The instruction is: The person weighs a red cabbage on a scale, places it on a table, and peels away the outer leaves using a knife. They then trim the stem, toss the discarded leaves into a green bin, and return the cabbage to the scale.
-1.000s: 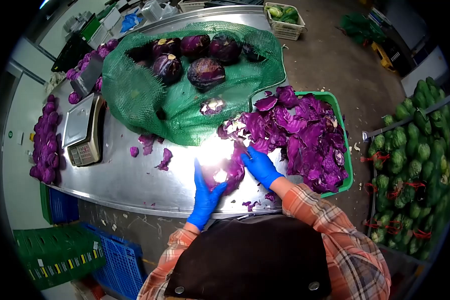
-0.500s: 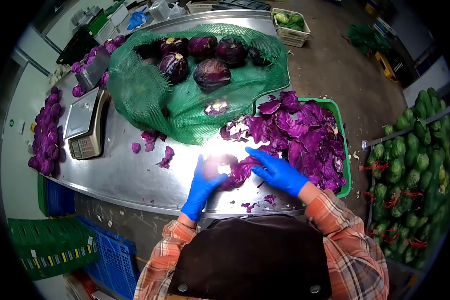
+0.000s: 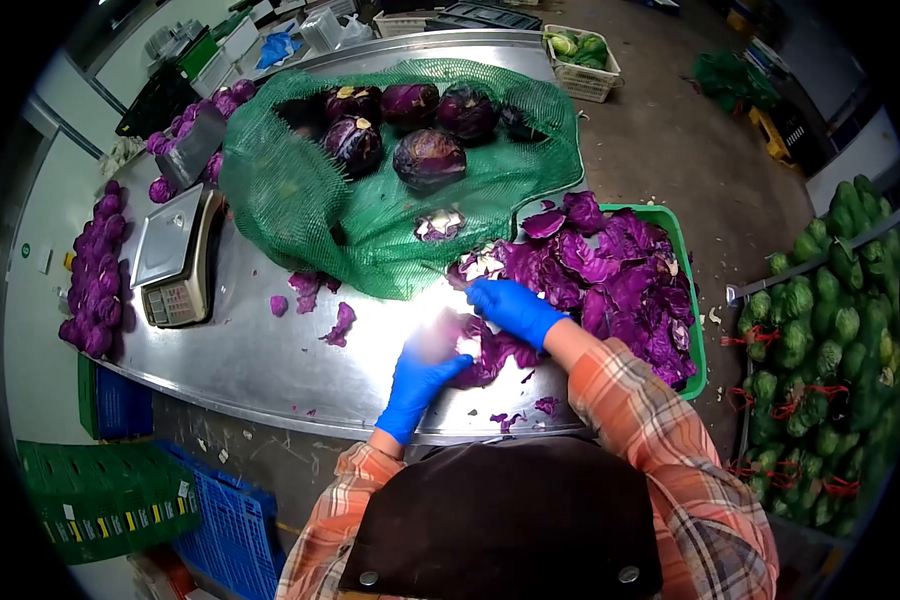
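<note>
My left hand point(image 3: 414, 385), in a blue glove, steadies a red cabbage point(image 3: 485, 358) on the metal table. Its thumb lies across the near side, by the pale cut stem; glare washes out the cabbage's left part. Just above the cabbage, my blue-gloved right hand point(image 3: 518, 312) has its fingers curled closed. What they pinch, if anything, is hidden. Loose purple cabbage leaves point(image 3: 625, 270) heap up to the right, filling a green crate point(image 3: 692, 330). Behind my hands a green mesh bag point(image 3: 290, 200) spreads over the table, with several whole red cabbages point(image 3: 429, 160) in it.
A scale point(image 3: 175, 255) stands at the left of the metal table point(image 3: 260, 370). Beyond it are piled red cabbages point(image 3: 95, 270). Leaf scraps point(image 3: 340, 325) dot the tabletop. Green gourd-like vegetables point(image 3: 820, 350) fill a rack at right. Blue crates point(image 3: 230, 520) sit on the floor at left.
My right hand has moved left and its spread fingers have curled closed above the cabbage. My left hand still holds the cabbage, which has turned slightly. The view has shifted a little.
</note>
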Demonstrator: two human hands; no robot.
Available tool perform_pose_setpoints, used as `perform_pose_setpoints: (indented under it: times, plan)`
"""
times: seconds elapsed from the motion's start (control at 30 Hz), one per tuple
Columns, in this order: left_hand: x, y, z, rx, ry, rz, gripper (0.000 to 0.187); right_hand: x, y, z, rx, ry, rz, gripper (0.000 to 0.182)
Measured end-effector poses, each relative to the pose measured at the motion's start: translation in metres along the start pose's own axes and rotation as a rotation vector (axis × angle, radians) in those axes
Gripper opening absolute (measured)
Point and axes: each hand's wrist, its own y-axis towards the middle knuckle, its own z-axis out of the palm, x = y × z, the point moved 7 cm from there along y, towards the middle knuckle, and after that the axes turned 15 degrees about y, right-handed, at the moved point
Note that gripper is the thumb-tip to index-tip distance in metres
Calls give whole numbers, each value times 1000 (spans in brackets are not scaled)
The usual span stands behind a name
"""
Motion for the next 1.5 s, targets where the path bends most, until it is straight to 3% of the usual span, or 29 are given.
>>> perform_pose_setpoints:
  times: [0.07,0.17,0.2,0.3,0.33,0.53,0.73,0.83,0.87,0.97,1.13,1.17,1.23,1.3,1.37,1.43,1.47,1.5]
  plan:
    - [-3,-1,-2,5,-5,-22,99,-7,-6,-9,24,35,-4,47]
    - [7,6,-5,64,13,-8,99,12,-28,1,33,201,-44,57]
    - [6,6,-6,61,15,-7,92,15,-28,6,-1,153,-153,52]
    - [31,20,-10,72,-23,-11,81,3,-42,-4,-49,70,2,46]
    - [34,21,-12,83,-97,-37,72,7,-52,-12,-90,68,-32,39]
    - [32,23,-13,171,-182,17,69,13,-85,-22,128,-228,30,30]
    - [41,29,-18,176,-40,-16,81,5,-74,-28,14,-287,-39,27]
    - [33,28,-12,194,-22,-11,88,-9,-63,-48,-62,-149,117,27]
    - [34,29,-12,206,-7,-15,90,-24,-59,-54,-75,-182,230,38]
    - [31,29,-18,240,51,51,94,-33,-66,-64,-79,-246,345,36]
    - [26,14,-19,307,84,113,101,-18,-66,-32,-254,563,351,58]
    - [20,10,-19,321,134,143,102,-25,-60,-17,-189,421,356,64]
    - [11,1,-19,350,237,205,104,-21,-50,5,-286,151,130,70]
    - [22,-7,-30,404,268,197,107,-32,-49,26,-143,678,383,69]
    - [35,-17,-44,445,259,156,107,-39,-52,48,-20,897,587,62]
    - [20,-27,-52,263,433,214,113,-11,-58,57,18,837,541,58]
    - [19,-30,-49,130,546,234,115,-10,-53,64,-12,821,367,60]
    - [17,-34,-44,-7,656,254,118,-6,-53,66,-1,810,360,61]
